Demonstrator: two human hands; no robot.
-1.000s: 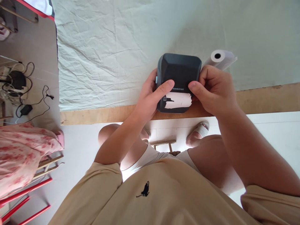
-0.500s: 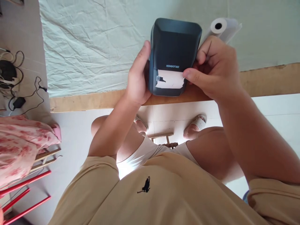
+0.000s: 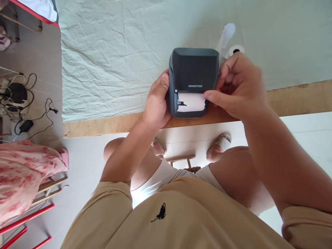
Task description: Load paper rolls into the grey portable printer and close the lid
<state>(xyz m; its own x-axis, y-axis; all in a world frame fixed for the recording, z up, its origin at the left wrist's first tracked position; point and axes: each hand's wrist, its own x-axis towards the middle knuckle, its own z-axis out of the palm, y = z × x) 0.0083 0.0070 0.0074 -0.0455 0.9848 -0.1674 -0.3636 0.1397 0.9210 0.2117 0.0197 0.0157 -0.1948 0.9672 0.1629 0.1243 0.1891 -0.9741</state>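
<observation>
A dark label printer (image 3: pixel 195 71) marked NIIMBOT is held over the near edge of the cloth-covered table. My left hand (image 3: pixel 158 102) is closed around its left side, thumb along the edge. On the printer's lower front is a white paper label (image 3: pixel 191 102) with ragged, torn edges and a dark gap at its left. My right hand (image 3: pixel 237 86) has its thumb tip on the label's right edge, fingers curled beside the printer; what lies beneath the thumb is hidden. Just behind those fingers lies a white paper roll (image 3: pixel 240 49), partly covered, with a loose translucent strip (image 3: pixel 228 33) beside it.
A wrinkled pale green cloth (image 3: pixel 109 58) covers the table, whose bare wooden edge (image 3: pixel 103 128) shows in front. Tangled black cables (image 3: pixel 15 95) lie at the left on the floor. A pink floral cloth (image 3: pixel 28 173) drapes over a wooden frame, near red bars (image 3: pixel 26 219).
The printer has come lower in view and tilted, its top looking shorter. Both hands moved with it. The view has shifted, and the roll now sits lower, more behind my right fingers.
</observation>
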